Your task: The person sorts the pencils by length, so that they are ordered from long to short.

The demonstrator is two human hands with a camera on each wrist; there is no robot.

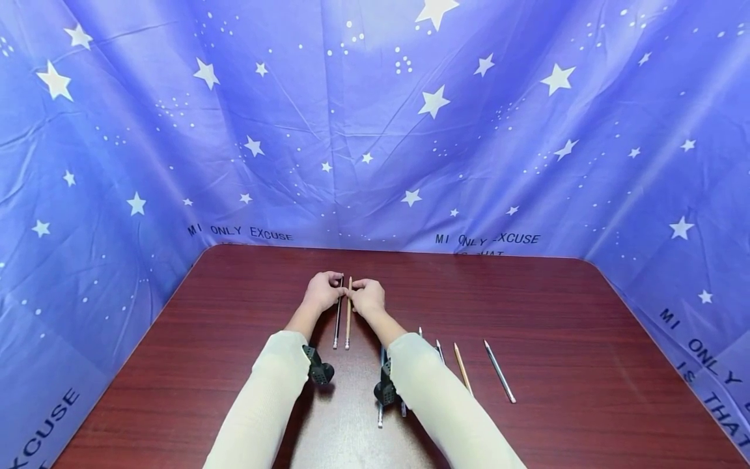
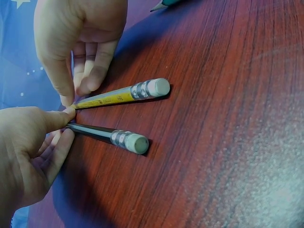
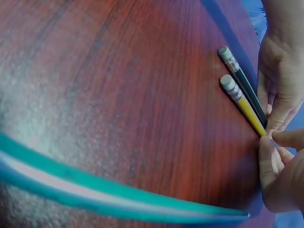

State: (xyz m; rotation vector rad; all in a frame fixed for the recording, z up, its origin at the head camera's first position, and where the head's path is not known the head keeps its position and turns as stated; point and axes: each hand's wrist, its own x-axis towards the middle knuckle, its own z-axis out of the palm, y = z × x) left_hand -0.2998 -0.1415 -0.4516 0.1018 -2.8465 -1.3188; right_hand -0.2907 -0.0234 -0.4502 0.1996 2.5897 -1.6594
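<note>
Two pencils lie side by side on the table, their eraser ends pointing toward the person. The black pencil (image 1: 337, 326) is on the left, and my left hand (image 1: 322, 291) pinches it near its far end between thumb and fingers. Just right of it is the yellow pencil (image 1: 348, 322), which my right hand (image 1: 369, 298) pinches near its far part. The thumbs nearly meet between the two pencils. In the left wrist view, white erasers and silver ferrules show on the yellow pencil (image 2: 109, 98) and the black pencil (image 2: 97, 132); the fingers hide their far parts.
Several more pencils lie to the right, some partly under the right sleeve: a yellow one (image 1: 461, 366), a dark one (image 1: 499, 371). A green pencil (image 3: 118, 197) crosses the right wrist view up close. Behind the dark red table (image 1: 263, 273) hangs a blue star-patterned cloth (image 1: 351, 130).
</note>
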